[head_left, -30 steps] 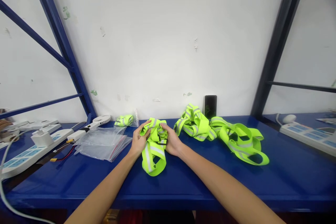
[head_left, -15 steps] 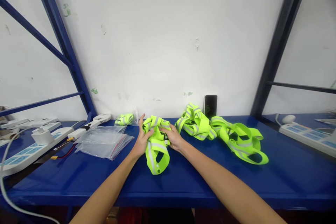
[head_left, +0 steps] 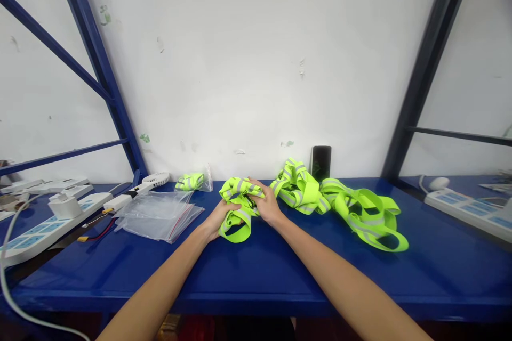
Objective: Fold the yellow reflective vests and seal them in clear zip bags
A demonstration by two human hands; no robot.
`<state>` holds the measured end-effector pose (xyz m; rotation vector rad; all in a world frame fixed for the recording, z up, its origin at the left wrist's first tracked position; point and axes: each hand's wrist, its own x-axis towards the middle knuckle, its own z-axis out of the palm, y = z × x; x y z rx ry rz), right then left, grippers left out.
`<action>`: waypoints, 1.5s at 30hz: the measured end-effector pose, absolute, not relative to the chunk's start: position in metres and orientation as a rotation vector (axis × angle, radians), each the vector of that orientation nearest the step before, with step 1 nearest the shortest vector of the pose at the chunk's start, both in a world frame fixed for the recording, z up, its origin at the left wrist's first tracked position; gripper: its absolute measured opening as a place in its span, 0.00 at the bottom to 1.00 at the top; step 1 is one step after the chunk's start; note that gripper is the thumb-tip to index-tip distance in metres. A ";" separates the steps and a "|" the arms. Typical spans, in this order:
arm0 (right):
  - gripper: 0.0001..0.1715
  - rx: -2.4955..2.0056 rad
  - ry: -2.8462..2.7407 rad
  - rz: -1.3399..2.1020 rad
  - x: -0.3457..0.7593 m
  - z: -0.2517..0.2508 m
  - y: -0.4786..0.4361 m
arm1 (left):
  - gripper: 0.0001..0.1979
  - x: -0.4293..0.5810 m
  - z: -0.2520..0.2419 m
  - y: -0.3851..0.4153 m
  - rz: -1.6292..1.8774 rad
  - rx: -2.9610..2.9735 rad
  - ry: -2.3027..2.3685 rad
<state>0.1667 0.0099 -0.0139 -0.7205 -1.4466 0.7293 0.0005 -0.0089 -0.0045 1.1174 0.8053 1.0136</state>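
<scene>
Between my hands is a bunched neon-yellow reflective strap [head_left: 239,229] with silver stripes, its lower loop hanging toward me. My left hand [head_left: 219,217] grips its left side, the thumb lying across the folds. From the right, my right hand [head_left: 267,204] closes on the upper folds, fingers over the top. Part of a dark buckle shows between the hands, mostly hidden by the webbing. Just beyond my right hand lies another tangled reflective strap [head_left: 298,192], and a further one [head_left: 372,218] spreads out to its right.
Left of my hands lies a stack of clear plastic bags [head_left: 156,218]. Behind it is a bagged yellow strap [head_left: 191,181]. A white handheld fan [head_left: 155,179] and power strip [head_left: 52,229] with cables occupy the left. A phone [head_left: 320,162] leans against the wall.
The hanging loop has been drawn up and is smaller. My right hand has shifted over the top of the bundle, and my left fingers have curled in around it.
</scene>
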 end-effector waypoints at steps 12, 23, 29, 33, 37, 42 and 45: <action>0.44 -0.842 -1.955 0.134 0.178 -0.012 0.003 | 0.48 -0.001 0.002 -0.007 1.310 1.269 0.805; 0.22 -1.049 -1.866 0.398 0.173 -0.010 0.004 | 0.50 -0.002 -0.001 -0.013 1.343 1.696 0.660; 0.09 -1.108 -1.853 0.784 0.159 -0.006 -0.005 | 0.41 -0.012 0.003 -0.012 1.258 2.491 1.061; 0.06 -1.066 -1.922 0.747 0.156 -0.005 -0.008 | 0.28 -0.020 0.004 -0.007 1.104 2.774 1.169; 0.12 -0.966 -2.002 0.608 0.157 -0.004 -0.018 | 0.28 -0.023 0.004 -0.002 1.022 2.739 1.129; 0.22 -1.053 -1.971 0.376 0.156 -0.002 -0.031 | 0.29 -0.021 0.011 -0.003 0.908 2.481 1.067; 0.18 -1.007 -1.894 0.289 0.155 -0.003 -0.032 | 0.28 -0.017 0.011 -0.005 0.943 2.384 0.977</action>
